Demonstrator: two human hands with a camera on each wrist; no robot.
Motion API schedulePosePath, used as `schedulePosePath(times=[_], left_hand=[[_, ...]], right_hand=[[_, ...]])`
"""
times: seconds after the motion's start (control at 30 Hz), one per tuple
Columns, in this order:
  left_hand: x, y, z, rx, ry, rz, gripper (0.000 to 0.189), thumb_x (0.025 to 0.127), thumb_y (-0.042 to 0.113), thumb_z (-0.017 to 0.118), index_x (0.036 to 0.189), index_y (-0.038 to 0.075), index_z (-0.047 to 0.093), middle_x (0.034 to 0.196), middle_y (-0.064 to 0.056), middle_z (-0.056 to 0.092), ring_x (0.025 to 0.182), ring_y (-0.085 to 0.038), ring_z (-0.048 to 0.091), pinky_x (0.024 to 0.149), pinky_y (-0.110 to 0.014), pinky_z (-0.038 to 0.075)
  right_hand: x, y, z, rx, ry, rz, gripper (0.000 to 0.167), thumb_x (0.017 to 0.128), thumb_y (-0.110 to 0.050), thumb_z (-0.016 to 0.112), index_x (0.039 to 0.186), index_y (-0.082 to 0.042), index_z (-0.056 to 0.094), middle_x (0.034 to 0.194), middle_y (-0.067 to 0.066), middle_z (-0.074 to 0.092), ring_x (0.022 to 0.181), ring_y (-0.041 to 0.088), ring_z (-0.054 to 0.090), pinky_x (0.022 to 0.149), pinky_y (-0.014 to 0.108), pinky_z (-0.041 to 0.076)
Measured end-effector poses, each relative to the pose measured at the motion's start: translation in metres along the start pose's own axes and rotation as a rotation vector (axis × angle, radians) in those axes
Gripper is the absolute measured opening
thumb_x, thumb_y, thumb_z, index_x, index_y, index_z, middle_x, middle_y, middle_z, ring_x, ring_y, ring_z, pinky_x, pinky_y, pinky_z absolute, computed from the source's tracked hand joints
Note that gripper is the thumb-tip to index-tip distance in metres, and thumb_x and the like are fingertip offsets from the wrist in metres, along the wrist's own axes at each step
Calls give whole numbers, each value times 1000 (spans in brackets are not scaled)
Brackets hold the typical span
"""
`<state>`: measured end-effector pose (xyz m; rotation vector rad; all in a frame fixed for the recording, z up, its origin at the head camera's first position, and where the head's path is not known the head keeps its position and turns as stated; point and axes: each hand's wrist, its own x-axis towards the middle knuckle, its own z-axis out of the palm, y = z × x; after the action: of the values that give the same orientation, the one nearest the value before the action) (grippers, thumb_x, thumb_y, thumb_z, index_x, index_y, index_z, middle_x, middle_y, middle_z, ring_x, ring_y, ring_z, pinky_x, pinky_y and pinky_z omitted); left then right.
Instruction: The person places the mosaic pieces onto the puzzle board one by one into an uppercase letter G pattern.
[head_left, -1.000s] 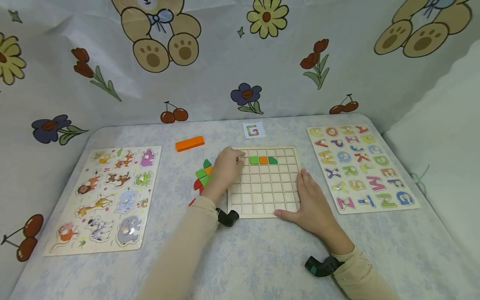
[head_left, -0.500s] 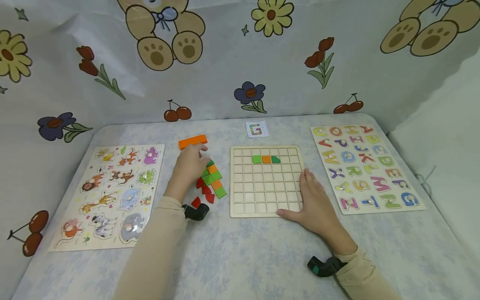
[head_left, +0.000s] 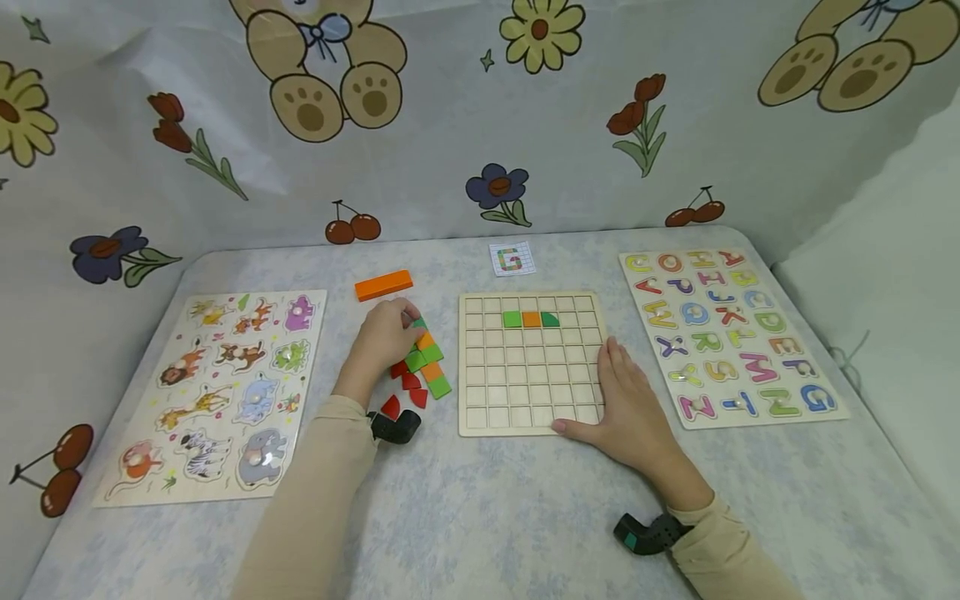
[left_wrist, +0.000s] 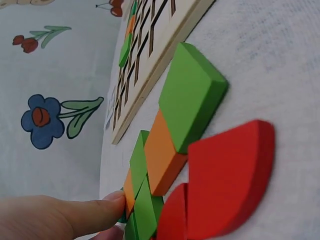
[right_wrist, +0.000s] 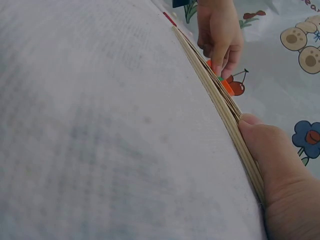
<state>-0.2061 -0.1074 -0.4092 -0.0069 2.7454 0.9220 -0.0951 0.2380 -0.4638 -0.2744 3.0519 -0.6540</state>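
Note:
At the left of the pile, my left hand (head_left: 386, 337) pinches a dark green quarter-round piece (head_left: 418, 322) with thumb and fingertips. In the left wrist view the thumb (left_wrist: 105, 212) reaches the far end of the pile. Around it lie green squares (left_wrist: 192, 97), orange squares (left_wrist: 162, 155) and red quarter-round pieces (left_wrist: 227, 180). My right hand (head_left: 637, 408) rests with straight fingers along the right edge of the wooden grid board (head_left: 528, 379), its thumb at the front edge. A green square (head_left: 512, 320), an orange square (head_left: 531, 320) and a dark green quarter-round (head_left: 550, 319) sit in one row.
Behind the board lies a small card (head_left: 512, 259) showing a G pattern. An orange bar (head_left: 383, 286) lies beyond the pile. An animal puzzle board (head_left: 217, 400) is on the left, a letter puzzle board (head_left: 731, 333) on the right. A printed curtain (head_left: 435, 108) hangs behind.
My left hand has left the board's second row, moved left to the pile and lowered its fingertips onto the dark green piece. The right hand has stayed at the board's edge.

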Motion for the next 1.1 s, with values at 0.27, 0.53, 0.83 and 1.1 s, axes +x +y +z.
schedulePosePath(times=[0.27,0.53,0.83,1.1], left_hand=[[0,-1,2,-40,13,24,17,97,17,64,111,12,57,110,-12,63,98,-30,59,84,-41,51],[0,7,4,5,68,51,13,100,22,59,112,17,57,104,-7,65,80,-26,60,68,-34,47],[5,46,23,-69,76,112,11,99,25,61,110,23,60,105,-1,66,83,-23,61,66,-34,46],[11,70,46,-71,45,153,10,98,25,63,107,24,60,95,2,65,74,-22,58,66,-34,44]], right_hand=[[0,-1,-1,-1,-5,-1,139,66,-81,70,157,3,6,166,21,2,154,39,8,122,55,16],[0,-1,-1,-3,-4,2,140,65,-81,70,157,3,6,166,21,2,154,39,9,121,55,16],[0,0,-1,1,-2,5,140,65,-81,70,157,3,6,166,20,2,154,39,9,121,55,16],[0,0,0,4,-8,9,140,66,-82,69,157,3,5,166,19,0,154,38,7,121,56,16]])
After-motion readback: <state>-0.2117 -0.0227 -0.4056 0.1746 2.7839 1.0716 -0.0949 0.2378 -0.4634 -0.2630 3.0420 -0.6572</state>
